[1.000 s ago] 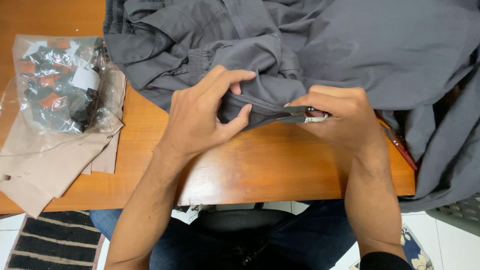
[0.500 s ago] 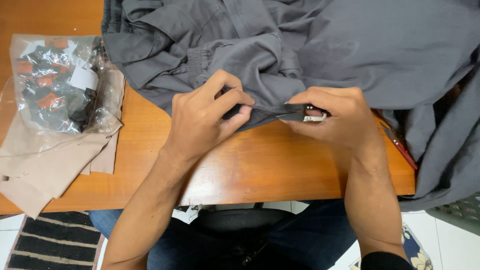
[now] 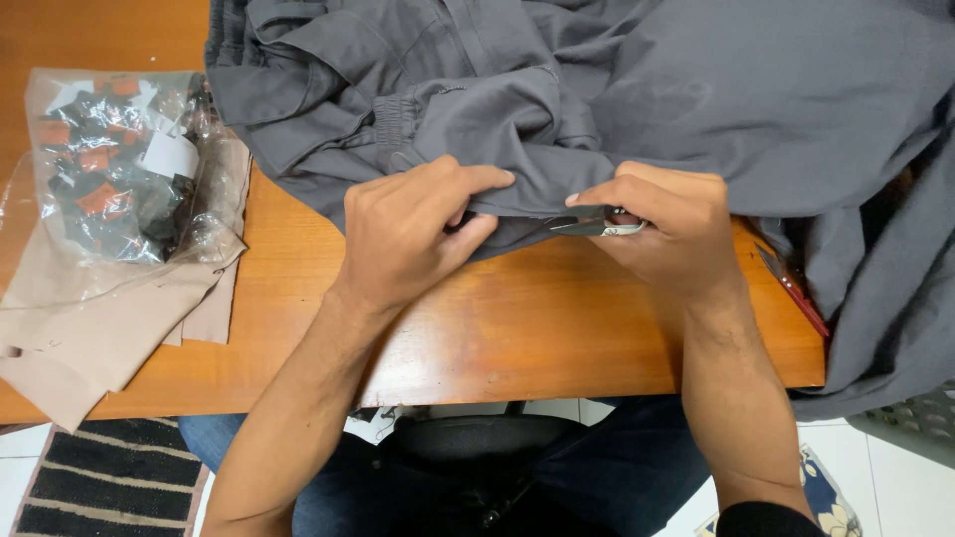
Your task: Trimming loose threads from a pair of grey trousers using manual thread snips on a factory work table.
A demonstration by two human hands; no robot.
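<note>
A large grey garment (image 3: 617, 89) lies heaped over the back and right of the wooden table (image 3: 557, 328). My left hand (image 3: 408, 229) pinches a folded edge of this fabric between thumb and fingers near the table's middle. My right hand (image 3: 667, 224) is closed on small metal thread snips (image 3: 589, 223), their blades pointing left along the same fabric edge, close to my left fingertips. Part of the snips is hidden inside my fist.
A clear plastic bag (image 3: 119, 164) of small black and orange pieces sits at the left on beige cloth (image 3: 90, 338). A dark red-edged tool (image 3: 791, 288) lies half under the garment at right. A grey basket (image 3: 920, 418) and striped mat (image 3: 109, 487) are below.
My left hand has gone from lying flat over the fabric to pinching its edge. The right hand with the snips has stayed in place.
</note>
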